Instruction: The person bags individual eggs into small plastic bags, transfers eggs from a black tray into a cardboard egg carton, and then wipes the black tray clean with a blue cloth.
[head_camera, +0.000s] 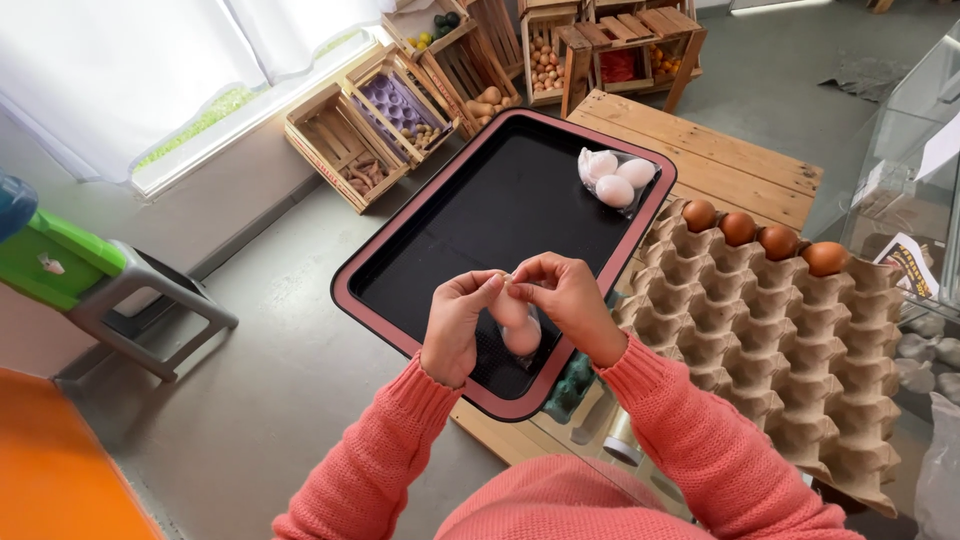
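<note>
My left hand (458, 322) and my right hand (565, 298) meet above the near end of a black tray with a pink rim (352, 270). Together they pinch the top of a small clear plastic bag holding pale eggs (521, 330), which hangs between them. A second clear bag of white eggs (612, 178) lies at the tray's far right corner. To the right, a large brown cardboard egg carton (790, 350) holds several brown eggs (760, 235) along its far row.
The tray and carton rest on a wooden pallet table (720, 150). A green egg box (570, 388) pokes out under the tray. Wooden crates of produce (400, 110) stand on the grey floor by the window. A grey stool (150, 300) is at the left.
</note>
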